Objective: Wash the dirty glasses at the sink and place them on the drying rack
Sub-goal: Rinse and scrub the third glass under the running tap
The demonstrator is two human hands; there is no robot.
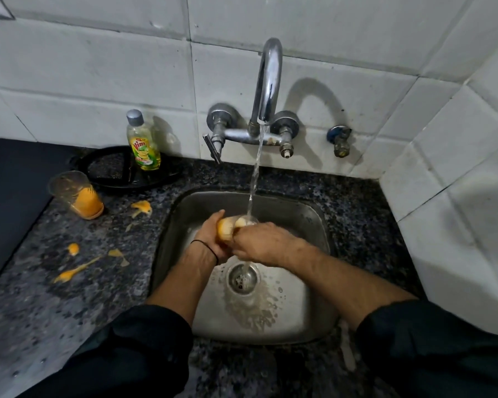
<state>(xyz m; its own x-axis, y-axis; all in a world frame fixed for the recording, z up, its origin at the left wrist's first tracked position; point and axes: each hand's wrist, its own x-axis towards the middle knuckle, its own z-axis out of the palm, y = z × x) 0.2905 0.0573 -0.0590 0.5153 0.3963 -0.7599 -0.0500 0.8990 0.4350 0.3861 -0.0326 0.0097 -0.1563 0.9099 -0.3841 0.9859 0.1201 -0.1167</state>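
Fingers of the left hand curl round a glass smeared with orange residue, holding it on its side over the sink. A dark band circles that wrist. The right hand meets the glass from the other side, knuckles bent, fingers pressed to its open end. They seem to reach inside it, though the hand itself and the running water hide the fingertips. Both forearms come out of dark sleeves.

Scanning from the left: a dark flat surface lies at the far left edge. Beside it, on the speckled stone counter, stands a second glass, upright and slightly tilted in this wide view, its lower part coated orange. Orange splashes dot the counter in front of it. Behind it lies a black round tray, and a bottle of yellow dish soap stands on the tray against the white tiled wall.

At the centre, a chrome tap fixed to the wall pours a stream of water onto the glass. Below the hands, water runs to the drain in the steel basin. To the right, a small valve juts from the tiles.
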